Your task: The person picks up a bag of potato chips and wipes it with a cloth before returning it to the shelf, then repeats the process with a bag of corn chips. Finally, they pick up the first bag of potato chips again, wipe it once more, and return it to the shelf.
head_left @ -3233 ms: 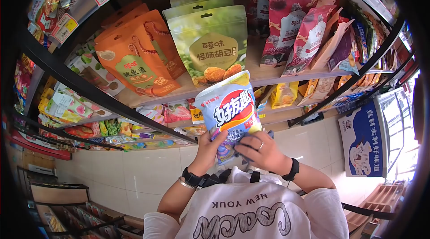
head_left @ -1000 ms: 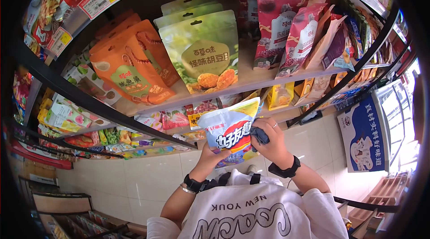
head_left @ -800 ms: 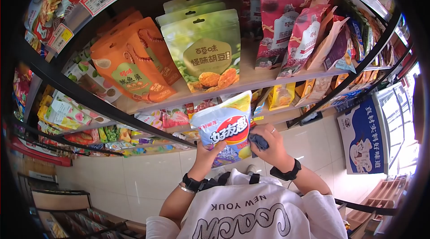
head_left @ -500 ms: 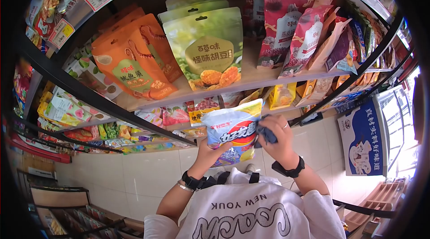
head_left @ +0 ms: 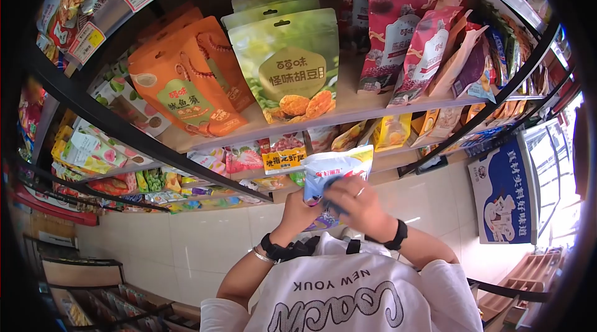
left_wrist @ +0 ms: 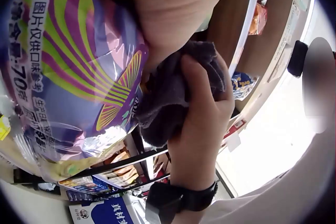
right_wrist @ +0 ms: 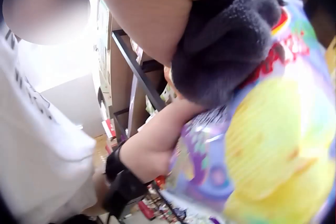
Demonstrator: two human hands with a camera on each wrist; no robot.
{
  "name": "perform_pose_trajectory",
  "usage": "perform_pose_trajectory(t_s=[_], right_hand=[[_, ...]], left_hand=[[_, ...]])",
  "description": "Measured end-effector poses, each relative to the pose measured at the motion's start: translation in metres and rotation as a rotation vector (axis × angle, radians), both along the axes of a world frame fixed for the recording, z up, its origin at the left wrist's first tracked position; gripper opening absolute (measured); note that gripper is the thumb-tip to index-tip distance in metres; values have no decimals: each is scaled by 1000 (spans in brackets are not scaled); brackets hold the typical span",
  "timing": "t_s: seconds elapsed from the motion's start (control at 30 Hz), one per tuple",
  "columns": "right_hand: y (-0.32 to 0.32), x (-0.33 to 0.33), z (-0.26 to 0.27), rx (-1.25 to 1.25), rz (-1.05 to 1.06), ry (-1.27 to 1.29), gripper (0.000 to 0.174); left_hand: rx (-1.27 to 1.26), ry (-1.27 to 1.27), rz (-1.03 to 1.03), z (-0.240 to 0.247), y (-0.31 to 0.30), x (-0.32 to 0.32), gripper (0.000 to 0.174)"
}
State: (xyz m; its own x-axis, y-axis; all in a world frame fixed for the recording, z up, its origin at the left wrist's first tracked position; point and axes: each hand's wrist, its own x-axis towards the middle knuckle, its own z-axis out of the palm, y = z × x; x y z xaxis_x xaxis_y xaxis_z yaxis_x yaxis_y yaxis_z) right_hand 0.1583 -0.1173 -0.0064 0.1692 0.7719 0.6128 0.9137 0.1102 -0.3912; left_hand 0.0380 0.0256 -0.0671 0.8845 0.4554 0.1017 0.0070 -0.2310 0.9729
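A blue and purple snack bag is held in front of the chest, below the shelf edge. My left hand grips its left side. My right hand holds a dark grey cloth against the printed front of the bag. In the left wrist view the bag shows its purple striped side, with the bunched cloth in the right hand beside it. The right wrist view has the cloth lying on the bag, partly covering its red lettering.
Green pouches, orange pouches and red pouches stand on the shelf ahead. Lower shelves carry more packets, including a yellow one. A black shelf bar slants across the left. A blue printed box stands at the right.
My right hand with the cloth has moved left, from the bag's right edge onto its front. The bag has shifted slightly right, and its lettering is now mostly covered.
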Motion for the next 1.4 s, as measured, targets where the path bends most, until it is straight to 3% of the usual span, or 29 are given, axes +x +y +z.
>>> perform_pose_trajectory(t_s=[0.03,0.13,0.27,0.4,0.53,0.63,0.73,0.9,1.1,1.23,1.33,1.4], right_hand=[[-2,-7,5,-46,75,-66,52],[6,7,2,36,-43,-137,54],[12,7,14,58,-132,45,50],[11,1,7,47,29,-149,49],[15,22,19,133,-284,19,51],[17,8,14,113,-128,84,50],[13,2,13,89,-128,46,47],[-2,32,5,51,-367,175,40],[8,10,15,74,-191,170,40],[2,22,15,101,-267,154,41],[-9,45,-1,106,-450,200,40],[-10,44,-3,89,-356,193,42]], left_hand=[[53,-41,-1,-3,0,1,34],[9,19,-2,1,-2,0,30],[68,47,-1,12,2,5,28],[110,-61,2,-2,2,8,29],[36,46,-32,16,-1,7,29],[130,23,-35,2,-1,9,28],[157,42,-18,-4,-2,7,29],[57,45,24,4,1,-4,32],[182,14,-41,-16,-1,2,37],[9,32,-19,-5,-1,-2,37],[-170,40,9,0,5,-8,37],[-192,34,-3,-6,8,-10,37]])
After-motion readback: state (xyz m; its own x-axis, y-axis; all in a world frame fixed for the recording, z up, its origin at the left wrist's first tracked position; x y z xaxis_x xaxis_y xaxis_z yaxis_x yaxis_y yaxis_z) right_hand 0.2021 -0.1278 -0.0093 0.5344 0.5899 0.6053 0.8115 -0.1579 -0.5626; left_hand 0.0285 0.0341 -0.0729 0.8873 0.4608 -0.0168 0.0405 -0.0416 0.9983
